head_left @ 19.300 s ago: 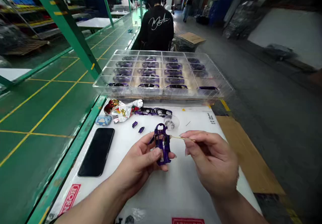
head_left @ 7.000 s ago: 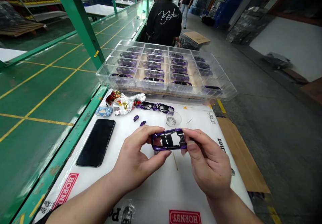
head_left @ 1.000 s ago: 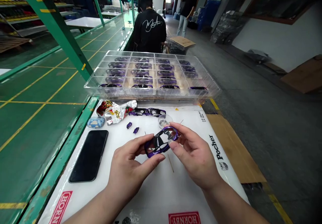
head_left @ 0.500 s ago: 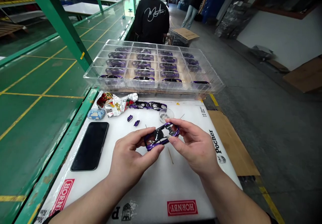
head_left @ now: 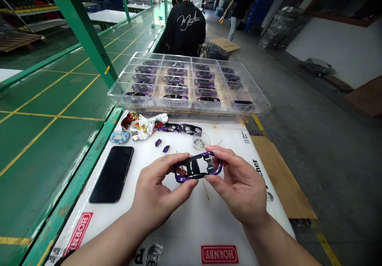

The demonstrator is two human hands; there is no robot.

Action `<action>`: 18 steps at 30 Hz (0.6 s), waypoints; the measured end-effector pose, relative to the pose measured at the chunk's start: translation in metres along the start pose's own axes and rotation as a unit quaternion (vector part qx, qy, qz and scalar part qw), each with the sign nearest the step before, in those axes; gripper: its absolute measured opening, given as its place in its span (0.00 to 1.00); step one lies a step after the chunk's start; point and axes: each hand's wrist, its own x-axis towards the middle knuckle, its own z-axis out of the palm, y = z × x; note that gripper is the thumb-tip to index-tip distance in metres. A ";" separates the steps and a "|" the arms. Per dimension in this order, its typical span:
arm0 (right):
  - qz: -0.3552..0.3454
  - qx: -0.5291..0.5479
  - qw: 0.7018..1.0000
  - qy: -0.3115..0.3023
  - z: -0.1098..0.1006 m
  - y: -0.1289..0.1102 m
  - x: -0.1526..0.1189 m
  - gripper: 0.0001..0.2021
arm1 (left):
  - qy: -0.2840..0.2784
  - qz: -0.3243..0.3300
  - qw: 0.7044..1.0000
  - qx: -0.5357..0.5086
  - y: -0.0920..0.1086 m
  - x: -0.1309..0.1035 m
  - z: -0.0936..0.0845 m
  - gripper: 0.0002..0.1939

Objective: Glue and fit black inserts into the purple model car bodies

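Observation:
A purple and black oval car-body frame [head_left: 195,167] is held up over the white table covering. Its left end is pinched between the thumb and fingers of my left hand [head_left: 162,188]. The fingers and thumb of my right hand [head_left: 241,182] grip its right end. Just beyond it stands a small clear round dish [head_left: 201,141] with tiny parts inside. Two small purple pieces [head_left: 158,142] lie left of the dish, and more purple frames [head_left: 180,128] rest behind them. Below the held frame, a thin stick [head_left: 205,189] lies on the covering.
A clear compartment tray [head_left: 191,108] of purple frames spans the far edge. At left are a black phone [head_left: 112,174], a blue and white oval object [head_left: 119,137] and a crumpled wrapper [head_left: 143,126]. A green post [head_left: 86,31] rises left; a seated person [head_left: 185,27] is beyond.
The held frame has turned from a slant to nearly level and shows more of its face. Both hands still grip it. The whole view has shifted slightly, and the person walking behind has changed pose.

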 end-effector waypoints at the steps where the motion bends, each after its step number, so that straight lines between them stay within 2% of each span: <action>1: -0.002 0.009 1.000 0.003 0.000 -0.001 0.000 0.26 | -0.007 0.010 1.000 0.006 0.000 0.001 -0.001 0.27; 5: -0.011 0.025 1.000 0.008 -0.001 -0.002 -0.001 0.28 | -0.026 0.058 0.996 0.059 0.001 0.006 -0.008 0.32; 8: -0.012 0.017 1.000 0.011 -0.001 -0.001 -0.002 0.28 | -0.025 0.070 0.993 0.088 0.003 0.009 -0.010 0.29; 12: -0.018 0.004 1.000 -0.002 -0.002 0.000 -0.004 0.29 | -0.014 0.064 0.996 0.068 0.006 0.011 -0.008 0.25; 18: 0.007 -0.081 0.996 -0.036 -0.007 0.001 -0.006 0.30 | -0.007 0.081 0.995 0.055 0.009 0.012 -0.007 0.22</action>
